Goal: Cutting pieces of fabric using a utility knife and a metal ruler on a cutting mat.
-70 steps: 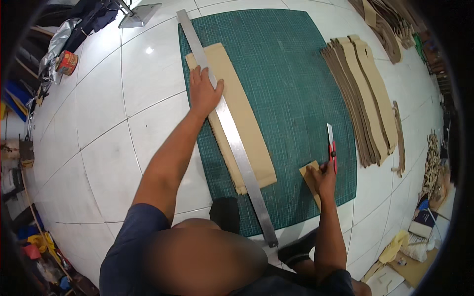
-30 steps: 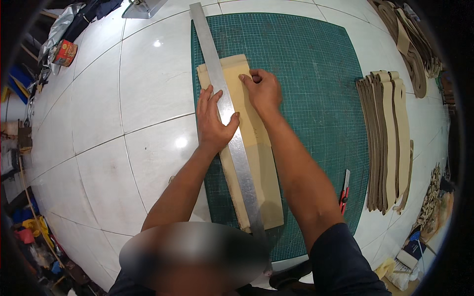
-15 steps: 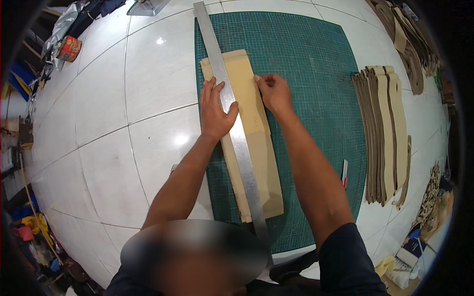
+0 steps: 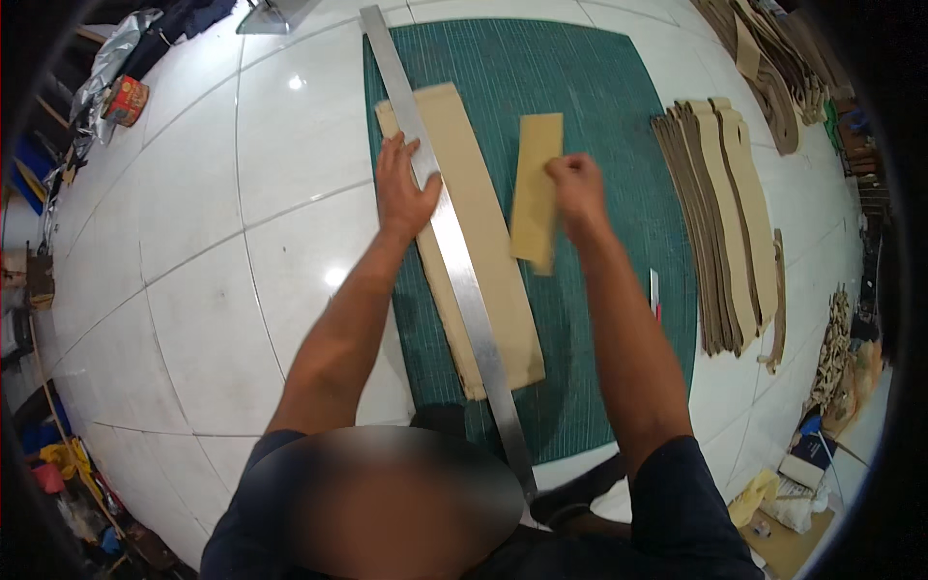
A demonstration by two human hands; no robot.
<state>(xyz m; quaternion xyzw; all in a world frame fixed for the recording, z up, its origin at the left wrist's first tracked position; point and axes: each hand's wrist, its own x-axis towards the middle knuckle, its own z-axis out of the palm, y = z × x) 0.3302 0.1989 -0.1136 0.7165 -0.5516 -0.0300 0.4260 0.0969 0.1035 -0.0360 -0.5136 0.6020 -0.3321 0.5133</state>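
A long steel ruler lies lengthwise over a beige folded sheet of material, both on a green cutting mat. My left hand rests flat on the ruler and the beige sheet's left edge, fingers spread. Between the pinched fingers of my right hand is a stiff tan rectangular card, held by its right edge. The card is to the right of the beige sheet, over the mat, and its lower end is smeared by motion. The card's underside is hidden.
A cutter knife with a red handle lies at the mat's right side. Beyond it hang together several folded beige and brown strips on the white tiled floor. More strips are at the upper right. A red tin stands far left.
My right hand has lifted the tan card off the beige sheet and carried it right, over the mat. My left hand stays on the ruler. The whole view has shifted slightly.
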